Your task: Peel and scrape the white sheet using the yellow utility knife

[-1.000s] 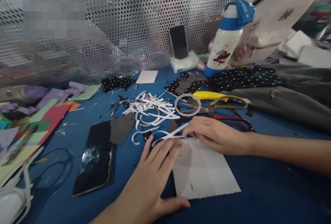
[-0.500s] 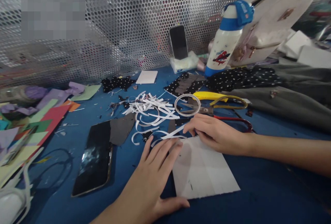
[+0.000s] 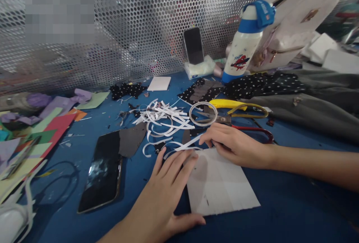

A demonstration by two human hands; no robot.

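My spread left hand [image 3: 165, 190] is touching a square white paper [image 3: 224, 188]; my curled right hand [image 3: 237, 145] is hiding its grip.

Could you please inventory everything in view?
Sheet: one, white, front centre.
Strips: many, white, beyond sheet.
Rings: two, pale, by strips.
Scissors: one, red and yellow, beyond sheet.
Tool: one, yellow, beside scissors.
Phones: two, black, left and back.
Packet: one, white, under back phone.
Card: one, white, behind strips.
Bottle: one, white and blue, back right.
Bag: one, pale, back right.
Cloth: several, grey or dotted black, scattered.
Coloured papers: many, mixed, left.
Cord: count unclear, white, front left.
Mesh panel: one, silvery, back.
Table: one, blue, beneath.
Left hand, right hand: two, bare, at sheet.
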